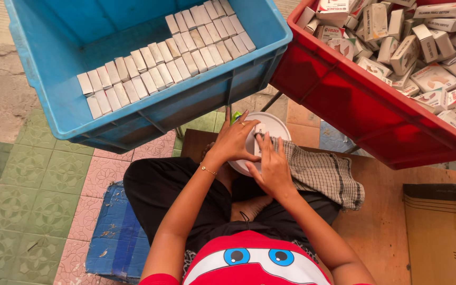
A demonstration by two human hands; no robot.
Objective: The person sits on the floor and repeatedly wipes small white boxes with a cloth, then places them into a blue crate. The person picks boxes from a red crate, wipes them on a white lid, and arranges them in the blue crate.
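Note:
My left hand (233, 141) and my right hand (272, 168) meet over a round white lid or dish (274, 126) in front of my crossed legs. Together they grip a small white box (259, 138), held upright above the dish. The left fingers wrap its left side and the right fingers press its right side. A ring shows on my left hand and a thin bracelet on that wrist. A blue crate (69, 113) at upper left holds neat rows of small white boxes (164, 58). A red crate (344, 100) at upper right is heaped with loose boxes (423, 47).
A checked grey cloth (323, 174) lies beside my right hand on a wooden board (386, 221). A brown cardboard carton (444, 232) sits at lower right. I sit on a blue mat (114, 232) on green and pink floor tiles (38, 190).

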